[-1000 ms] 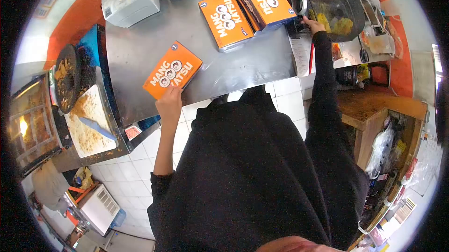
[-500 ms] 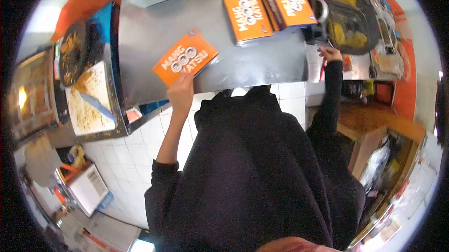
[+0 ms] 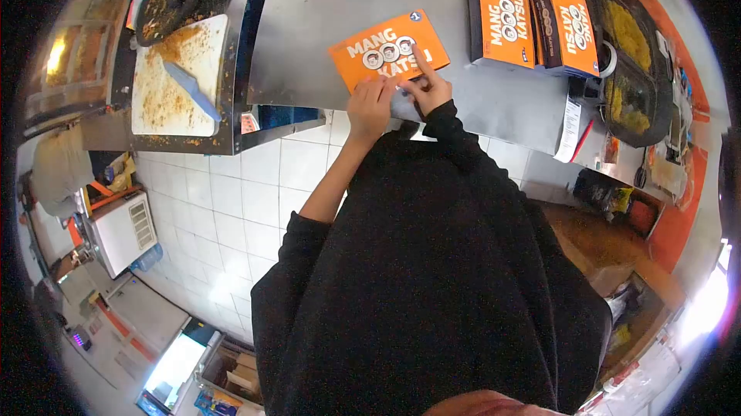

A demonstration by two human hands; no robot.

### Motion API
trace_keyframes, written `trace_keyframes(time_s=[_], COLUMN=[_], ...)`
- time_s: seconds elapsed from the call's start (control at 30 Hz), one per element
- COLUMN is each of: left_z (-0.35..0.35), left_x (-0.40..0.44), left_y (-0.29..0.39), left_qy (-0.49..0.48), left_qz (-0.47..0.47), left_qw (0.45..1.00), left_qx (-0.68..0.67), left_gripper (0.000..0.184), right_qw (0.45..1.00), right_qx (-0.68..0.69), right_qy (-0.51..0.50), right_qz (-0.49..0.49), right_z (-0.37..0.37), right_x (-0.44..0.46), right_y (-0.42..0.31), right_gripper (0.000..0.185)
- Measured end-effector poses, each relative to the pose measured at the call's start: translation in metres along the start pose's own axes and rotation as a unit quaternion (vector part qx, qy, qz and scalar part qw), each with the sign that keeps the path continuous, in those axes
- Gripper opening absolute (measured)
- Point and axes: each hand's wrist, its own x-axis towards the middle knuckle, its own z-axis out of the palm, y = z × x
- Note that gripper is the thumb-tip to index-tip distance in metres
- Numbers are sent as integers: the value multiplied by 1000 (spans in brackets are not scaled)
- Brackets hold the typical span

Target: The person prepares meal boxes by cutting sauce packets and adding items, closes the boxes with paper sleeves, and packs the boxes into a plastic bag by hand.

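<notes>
From my end: orange box (image 3: 378,49) sits face up on the metal counter (image 3: 305,22), turned at an angle, near corner close to the front edge. Left hand (image 3: 369,109) is bunched, thumb and fingers looking pinched on the box's near side. Right hand (image 3: 432,92) has its index finger stretched over the printed top, other fingers curled by the near side; whether those grip, I can't tell.

Risks, my judgement: a tug toward the body could slide the box over the edge, since little counter lies in front of it. A hard fingertip press could dent the top if it's thin card. Uneven pull from the two hands could twist it or tear a flap. Black sleeve (image 3: 457,129) hangs by the counter edge and could catch.

Around: two more orange boxes stand to the right, left one (image 3: 502,26) just beside right one (image 3: 571,26). They block a straight rightward reach to the black tray (image 3: 665,103) with yellow food (image 3: 629,38). Paper slip (image 3: 569,129) and red pen (image 3: 583,143) lie near the front edge, so a wide right-arm sweep could knock them off. Far left, well apart: crumb-covered white board (image 3: 150,111) with a blue knife-like tool (image 3: 191,90).
</notes>
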Motion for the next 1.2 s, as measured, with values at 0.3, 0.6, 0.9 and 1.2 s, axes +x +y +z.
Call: trace_keyframes(time_s=[0.3,0.6,0.9,1.2], left_z=[-14,-35,38,46], left_x=[73,155,235,179], left_y=[-32,-28,146,197], left_qy=[-175,-246,-280,-99], left_qz=[-17,-143,-271,-165], left_qw=[984,918,921,973], left_qx=[-23,-276,16,-124], left_gripper=[64,89,89,59], right_qw=[984,959,839,912], right_qx=[-156,-33,-351,331], right_qy=[-44,276,408,218], right_qz=[-80,56,84,109], right_z=[-35,-193,-383,-387], right_x=[-24,-100,-12,-36], right_y=[3,30,145,102], right_gripper=[66,43,44,18])
